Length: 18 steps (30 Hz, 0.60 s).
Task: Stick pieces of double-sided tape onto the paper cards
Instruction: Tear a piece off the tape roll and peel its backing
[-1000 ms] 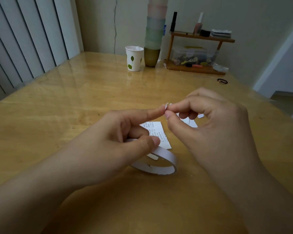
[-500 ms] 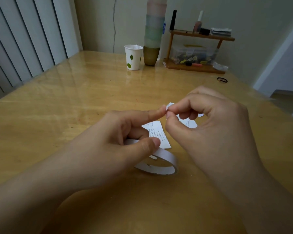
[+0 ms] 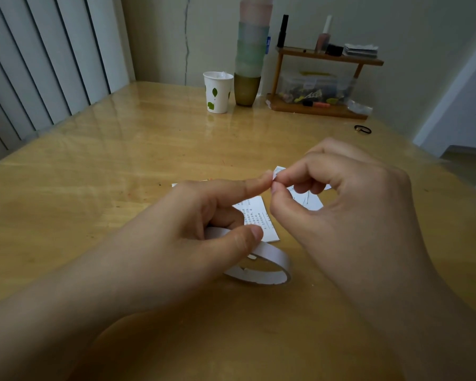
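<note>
Your right hand [image 3: 341, 204] pinches a small tape piece [image 3: 277, 171] against your left hand's [image 3: 182, 232] extended forefinger, above the paper cards [image 3: 261, 215], and it may curl and stick to skin if you fumble.

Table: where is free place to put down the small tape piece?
Bare table lies left of the left hand, between the printed cards and the paper cup. It is crowded under both hands: cards and tape roll.

Paper cards [image 3: 261, 218] mostly hidden behind hands; print illegible. Tape roll [image 3: 261, 266] far side covered by left hand [image 3: 176, 232].
</note>
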Each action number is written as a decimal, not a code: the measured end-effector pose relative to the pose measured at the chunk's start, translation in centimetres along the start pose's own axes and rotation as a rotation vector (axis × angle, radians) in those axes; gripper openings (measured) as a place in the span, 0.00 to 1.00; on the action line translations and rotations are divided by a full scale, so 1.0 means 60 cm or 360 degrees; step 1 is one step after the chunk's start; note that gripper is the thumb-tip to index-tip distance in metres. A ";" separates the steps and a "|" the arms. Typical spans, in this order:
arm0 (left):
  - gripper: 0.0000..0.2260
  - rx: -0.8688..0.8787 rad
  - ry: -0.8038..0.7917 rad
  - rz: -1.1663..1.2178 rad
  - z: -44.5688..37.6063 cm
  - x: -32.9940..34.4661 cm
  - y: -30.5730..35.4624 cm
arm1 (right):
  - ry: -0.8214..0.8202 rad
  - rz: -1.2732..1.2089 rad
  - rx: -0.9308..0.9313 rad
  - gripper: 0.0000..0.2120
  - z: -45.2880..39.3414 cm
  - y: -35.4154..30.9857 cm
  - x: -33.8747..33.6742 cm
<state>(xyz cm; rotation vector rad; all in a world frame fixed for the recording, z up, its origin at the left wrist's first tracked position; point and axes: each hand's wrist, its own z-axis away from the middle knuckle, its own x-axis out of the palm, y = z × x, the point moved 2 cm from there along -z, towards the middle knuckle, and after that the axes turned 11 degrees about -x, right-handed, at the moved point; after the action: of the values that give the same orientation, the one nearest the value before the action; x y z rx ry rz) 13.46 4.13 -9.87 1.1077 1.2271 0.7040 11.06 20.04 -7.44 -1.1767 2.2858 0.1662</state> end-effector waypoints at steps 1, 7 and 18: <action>0.24 0.0013 0.0001 -0.0005 0.000 0.000 0.001 | 0.0006 -0.0002 0.0005 0.04 0.000 0.000 0.000; 0.24 0.0015 -0.0015 -0.0009 0.002 0.000 0.004 | 0.0027 -0.0029 0.0016 0.04 0.001 0.000 0.000; 0.23 0.0055 0.0057 -0.0046 0.002 0.002 0.005 | -0.0011 0.0156 -0.0112 0.03 -0.002 -0.001 -0.001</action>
<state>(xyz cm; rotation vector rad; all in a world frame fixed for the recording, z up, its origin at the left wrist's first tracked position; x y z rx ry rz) 13.61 4.29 -9.66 1.1075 1.2876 0.6857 11.12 20.01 -7.30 -1.0972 2.3502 0.2889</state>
